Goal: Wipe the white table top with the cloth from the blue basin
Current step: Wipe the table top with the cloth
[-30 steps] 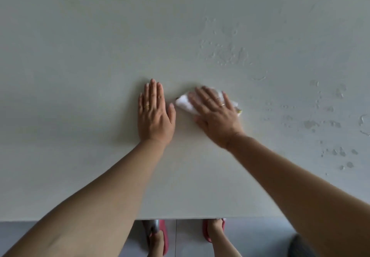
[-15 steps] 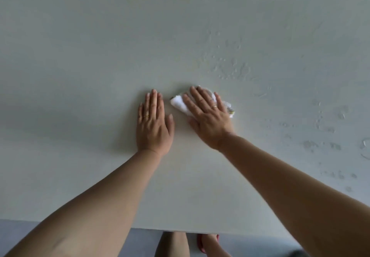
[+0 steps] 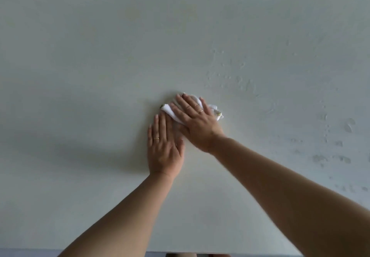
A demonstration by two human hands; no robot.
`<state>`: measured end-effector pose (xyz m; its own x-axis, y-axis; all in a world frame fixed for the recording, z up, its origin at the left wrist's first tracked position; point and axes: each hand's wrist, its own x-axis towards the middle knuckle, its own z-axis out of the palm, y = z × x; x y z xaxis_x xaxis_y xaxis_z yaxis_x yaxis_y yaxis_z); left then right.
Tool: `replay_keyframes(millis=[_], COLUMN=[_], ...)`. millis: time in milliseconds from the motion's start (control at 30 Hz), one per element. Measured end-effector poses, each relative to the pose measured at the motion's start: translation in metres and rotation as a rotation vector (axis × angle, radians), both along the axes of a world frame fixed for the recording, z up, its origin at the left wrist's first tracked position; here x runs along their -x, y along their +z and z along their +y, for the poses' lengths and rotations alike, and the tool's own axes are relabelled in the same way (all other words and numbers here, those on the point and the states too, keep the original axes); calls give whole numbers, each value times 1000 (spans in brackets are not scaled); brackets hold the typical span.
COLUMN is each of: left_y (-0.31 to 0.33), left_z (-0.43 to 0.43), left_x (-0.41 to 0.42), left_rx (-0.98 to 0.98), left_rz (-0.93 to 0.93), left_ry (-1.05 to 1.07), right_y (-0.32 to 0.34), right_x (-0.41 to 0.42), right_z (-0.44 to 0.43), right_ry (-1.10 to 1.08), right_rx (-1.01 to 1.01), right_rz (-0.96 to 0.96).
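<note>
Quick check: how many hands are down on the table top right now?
2. The left hand lies flat on the bare white table top near the middle; the right hand presses the cloth flat just beyond and right of it.

1. Readable text, labels, brands, numbers, signs: none in view.
2. Cloth (image 3: 169, 112): small green-and-yellow mark at each visible end, too small and blurred to tell whether it holds any lettering.

Soft dim light; diffuse shadow left on table top (image 3: 84, 148); slight overall softness.
</note>
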<state>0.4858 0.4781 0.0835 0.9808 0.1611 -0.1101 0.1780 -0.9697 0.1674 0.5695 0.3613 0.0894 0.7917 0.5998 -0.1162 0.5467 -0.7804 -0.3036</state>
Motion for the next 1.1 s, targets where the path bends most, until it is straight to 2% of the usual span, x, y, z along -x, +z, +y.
replay_keyframes(millis=[67, 167, 233, 300, 333, 433, 500, 567, 700, 800, 933, 1033, 1100], left_y=[2, 5, 5, 7, 8, 11, 8, 7, 6, -4, -10, -10, -10], left_z=[1, 1, 0, -5, -8, -9, -4, -6, -18, -12, -11, -11, -10], left_x=[0, -1, -5, -19, -32, -72, -89, -104, -148, -153, -151, -153, -153], left_rx=[14, 4, -8, -1, 1, -69, -37, 35, 63, 64, 74, 75, 80], left_rz=[5, 3, 2, -13, -31, -91, -124, -126, -142, -79, -98, -82, -65], left_ry=[2, -3, -8, -20, -18, -9, -44, -88, -63, -20, -16, -15, -15], right_y=[-4, -4, -3, 0, 1, 2, 1, -3, -8, -5, 10, 37, 61], right_x=[-20, -47, -52, -50, -45, -29, -42, -60, -94, -96, -94, -102, -106], right_z=[-35, -79, -70, -34, -13, 26, 7, -26, -71, -56, -37, -28, -25], right_ry=[-24, -482, -807, -948, -895, -466, -238, -158, -514, -663, -871, -1016, -1071], right_rx=[52, 71, 73, 38, 12, -23, -16, 26, 106, 47, -54, -333, -719], right_rz=[-50, 18, 54, 96, 104, 120, 70, -22, -26, -2, -91, 17, 244])
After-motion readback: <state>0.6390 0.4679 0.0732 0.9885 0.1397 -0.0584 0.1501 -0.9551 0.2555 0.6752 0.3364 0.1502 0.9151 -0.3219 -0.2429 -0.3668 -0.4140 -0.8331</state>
